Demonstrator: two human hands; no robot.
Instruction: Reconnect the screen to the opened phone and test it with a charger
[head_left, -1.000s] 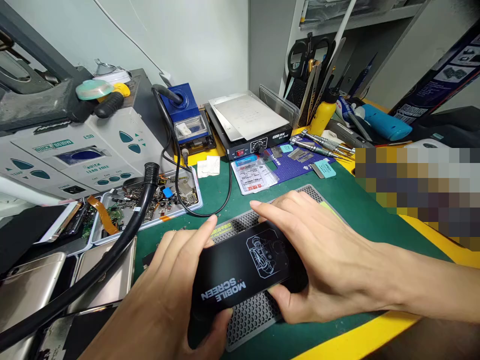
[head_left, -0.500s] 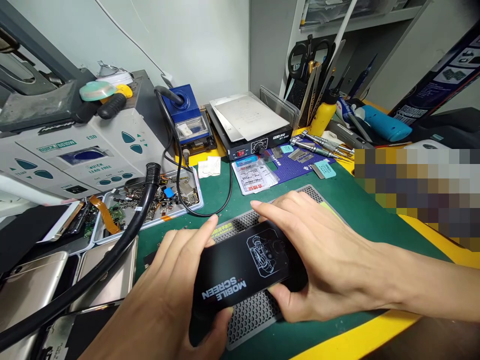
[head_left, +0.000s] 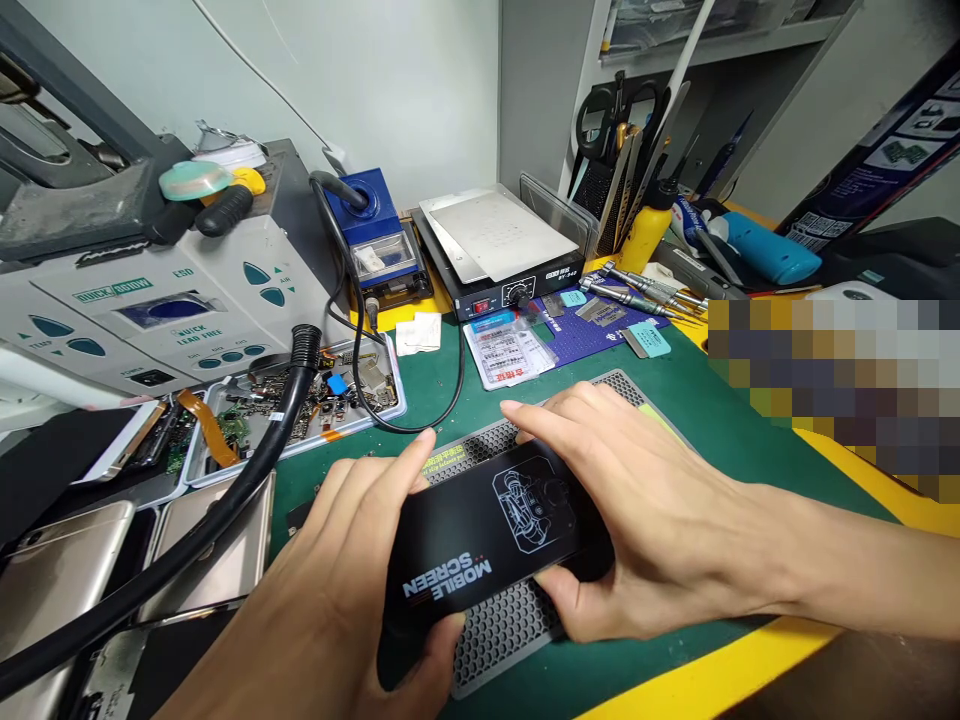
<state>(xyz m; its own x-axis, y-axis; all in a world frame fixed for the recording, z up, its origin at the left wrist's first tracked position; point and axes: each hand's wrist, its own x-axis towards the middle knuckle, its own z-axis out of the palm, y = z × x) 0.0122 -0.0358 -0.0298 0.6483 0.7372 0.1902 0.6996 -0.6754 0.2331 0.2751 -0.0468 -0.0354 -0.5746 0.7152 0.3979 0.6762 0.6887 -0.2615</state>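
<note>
A flat black box (head_left: 457, 525) printed "MOBILE SCREEN", upside down from where I look, lies between my two hands. My left hand (head_left: 360, 560) grips its left end, thumb at the near edge and fingers along the far edge. My right hand (head_left: 645, 520) holds the right end the same way, covering that end. Beneath is a grey honeycomb-patterned pad (head_left: 510, 645) on the green mat (head_left: 757, 490). Whether the box touches the pad cannot be told.
To the left are phone housings (head_left: 67, 570), a black hose (head_left: 225, 540) and a tray of circuit boards (head_left: 401, 400). Behind stand a grey rework station (head_left: 172, 310), a heating plate (head_left: 502, 235) and a holder with scissors (head_left: 622, 110). Tweezers (head_left: 645, 290) lie back right.
</note>
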